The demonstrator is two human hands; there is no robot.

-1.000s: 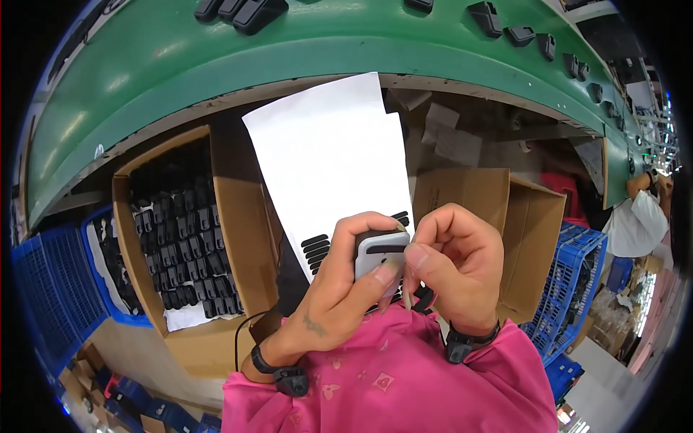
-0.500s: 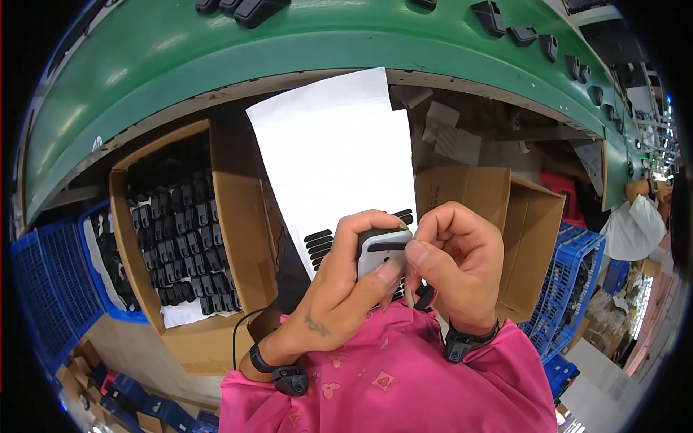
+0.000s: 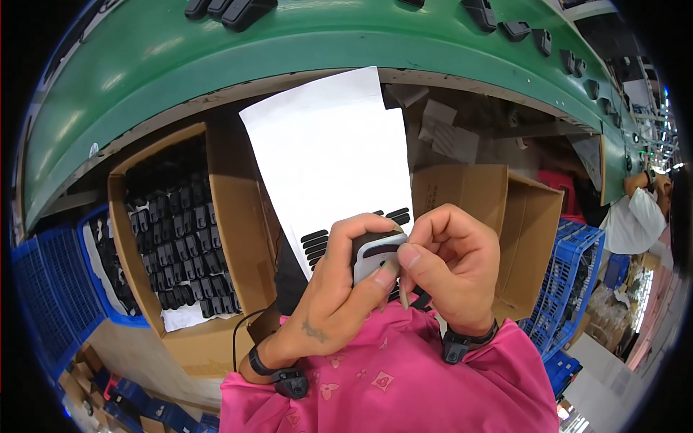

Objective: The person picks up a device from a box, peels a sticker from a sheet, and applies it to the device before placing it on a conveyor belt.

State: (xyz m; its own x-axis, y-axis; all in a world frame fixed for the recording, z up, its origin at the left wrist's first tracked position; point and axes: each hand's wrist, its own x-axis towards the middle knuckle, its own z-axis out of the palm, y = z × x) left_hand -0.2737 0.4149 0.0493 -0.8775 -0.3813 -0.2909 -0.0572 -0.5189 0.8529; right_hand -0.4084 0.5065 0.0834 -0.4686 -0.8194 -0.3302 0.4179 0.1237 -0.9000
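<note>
My left hand (image 3: 328,285) is closed around a small rounded housing (image 3: 367,268) with a light grey face and a dark side. Its thumb presses on the grey face, near the lower edge. Across the top of that face lies a thin black strip (image 3: 380,250), slightly bowed. My right hand (image 3: 453,265) pinches the strip's right end between thumb and forefinger; the exact contact is hidden by the fingertips. Below the hands, white backing sheets (image 3: 332,144) carry rows of black oblong stickers (image 3: 314,246), partly covered by my hands.
An open carton (image 3: 195,346) at left holds rows of black housings (image 3: 184,234). Another carton (image 3: 523,245) stands at right beside a blue crate (image 3: 559,289). A green conveyor-like bench (image 3: 325,47) with black parts (image 3: 249,11) spans the far side. Another person's arm (image 3: 639,182) shows far right.
The strip on the grey face has gone from nearly straight to bowed and tilted. Both hands and the housing sit slightly further left in the picture, as the whole view shifts a little.
</note>
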